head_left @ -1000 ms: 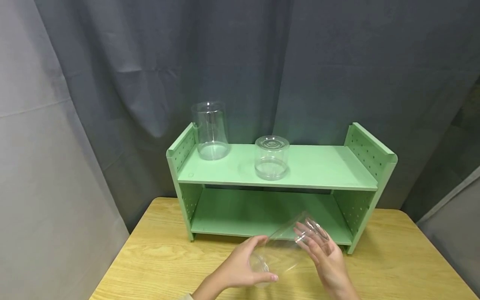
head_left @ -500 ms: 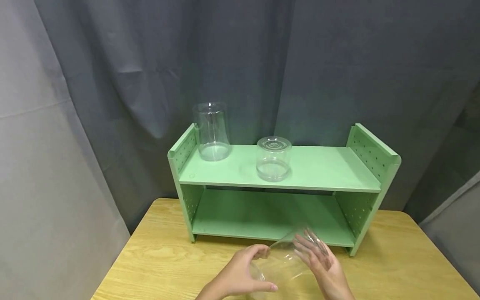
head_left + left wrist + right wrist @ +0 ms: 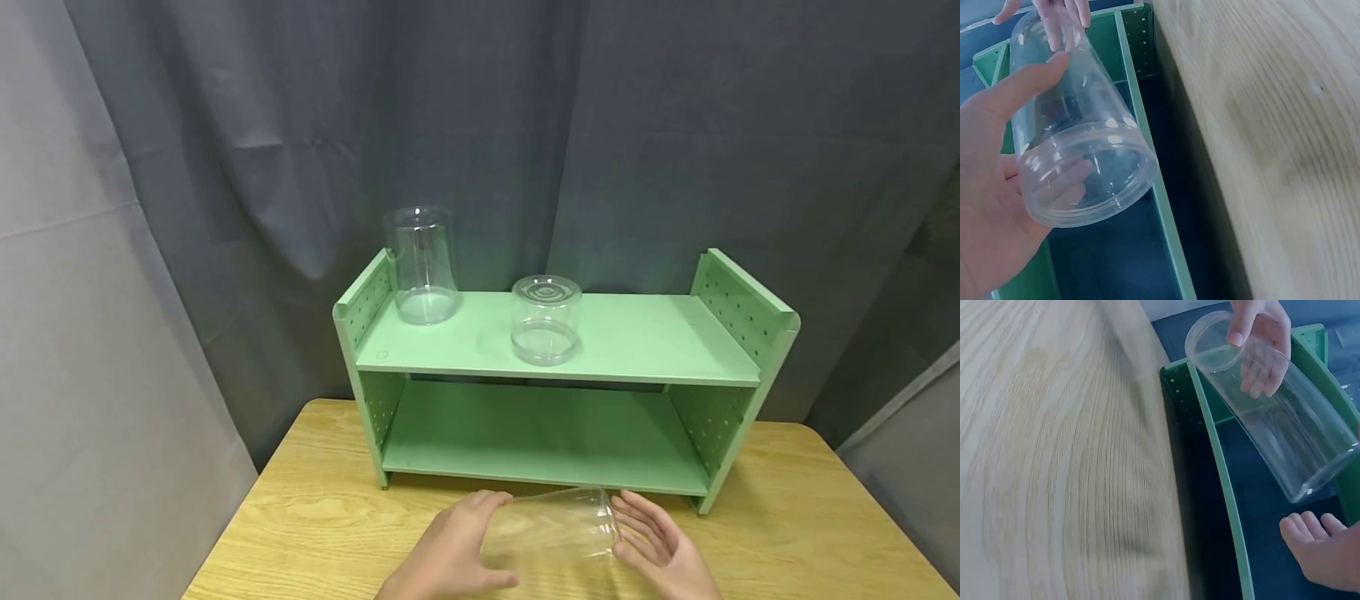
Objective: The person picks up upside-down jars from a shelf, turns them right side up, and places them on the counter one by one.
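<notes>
A tall, clear, cylindrical jar (image 3: 555, 525) lies almost level in the air over the front of the table. My left hand (image 3: 448, 546) holds it by its rimmed end, thumb on one side and fingers on the other. In the left wrist view, the wide rim of the jar (image 3: 1094, 209) faces the camera. Beside the jar's other end is my right hand (image 3: 663, 554), its fingers loosely bent. A gap shows between those right fingers (image 3: 1310, 528) and the jar in the right wrist view; whether the thumb touches it I cannot tell.
A green two-tier shelf (image 3: 645, 333) stands behind the hands on the wooden table (image 3: 300, 517). On its top board are a tall clear jar (image 3: 423, 267) at the left and a short clear jar (image 3: 546, 321), base up, near the middle. Grey curtains (image 3: 480, 125) hang behind.
The jar has swung from a steep tilt to nearly level and come lower, toward me. The right hand has slid from around its far end to beside it.
</notes>
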The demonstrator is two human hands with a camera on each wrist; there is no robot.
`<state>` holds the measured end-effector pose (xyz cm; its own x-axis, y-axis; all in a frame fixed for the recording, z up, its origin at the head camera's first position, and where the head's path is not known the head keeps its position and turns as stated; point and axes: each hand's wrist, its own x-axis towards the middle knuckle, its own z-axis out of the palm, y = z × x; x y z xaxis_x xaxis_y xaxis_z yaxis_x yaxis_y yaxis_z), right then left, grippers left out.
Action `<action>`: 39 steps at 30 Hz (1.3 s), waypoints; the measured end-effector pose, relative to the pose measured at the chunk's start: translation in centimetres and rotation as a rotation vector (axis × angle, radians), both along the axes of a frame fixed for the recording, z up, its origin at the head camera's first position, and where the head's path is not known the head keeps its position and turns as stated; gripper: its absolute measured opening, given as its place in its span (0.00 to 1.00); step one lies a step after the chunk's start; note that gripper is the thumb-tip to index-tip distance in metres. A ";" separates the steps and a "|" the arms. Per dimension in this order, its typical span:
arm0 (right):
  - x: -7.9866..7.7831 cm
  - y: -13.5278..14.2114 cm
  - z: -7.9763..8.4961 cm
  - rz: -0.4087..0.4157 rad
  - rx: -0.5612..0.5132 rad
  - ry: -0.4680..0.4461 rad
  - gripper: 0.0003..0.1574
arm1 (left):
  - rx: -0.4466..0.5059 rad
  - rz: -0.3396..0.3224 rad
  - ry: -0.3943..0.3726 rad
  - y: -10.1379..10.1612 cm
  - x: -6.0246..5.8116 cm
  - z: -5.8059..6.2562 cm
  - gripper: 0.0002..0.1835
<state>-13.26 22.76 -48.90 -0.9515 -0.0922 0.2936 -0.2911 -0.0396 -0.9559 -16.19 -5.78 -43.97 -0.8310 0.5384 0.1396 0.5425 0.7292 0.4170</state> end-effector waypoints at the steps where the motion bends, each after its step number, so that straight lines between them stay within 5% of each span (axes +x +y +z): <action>1: 0.2 -0.2 0.2 -0.048 0.042 -0.009 0.34 | -0.018 0.003 -0.005 0.0 0.1 0.1 0.46; 5: 0.9 -1.5 1.3 -0.228 0.302 0.057 0.41 | -0.099 -0.005 0.029 0.2 0.8 0.4 0.48; 9: 1.1 -2.3 1.8 -0.362 0.650 0.330 0.51 | -0.201 -0.062 0.168 0.4 1.2 0.4 0.48; 15: 0.6 -2.8 1.3 -0.263 0.992 0.669 0.57 | -0.284 -0.159 0.452 0.6 1.0 -0.2 0.45; 19: 0.3 -3.6 0.1 -0.240 1.043 0.825 0.52 | -0.301 -0.201 0.744 0.9 0.8 -1.2 0.40; 22: 0.1 -4.3 -0.6 -0.288 1.059 0.900 0.51 | -0.298 -0.209 0.878 1.2 0.8 -1.9 0.40; 27: 0.8 -5.2 -0.9 -0.355 1.131 0.797 0.50 | -0.298 -0.212 0.926 1.7 1.2 -2.2 0.39; 39: 2.8 -6.2 -0.6 -0.377 1.136 0.434 0.38 | -0.206 -0.294 0.744 1.2 1.6 -1.8 0.30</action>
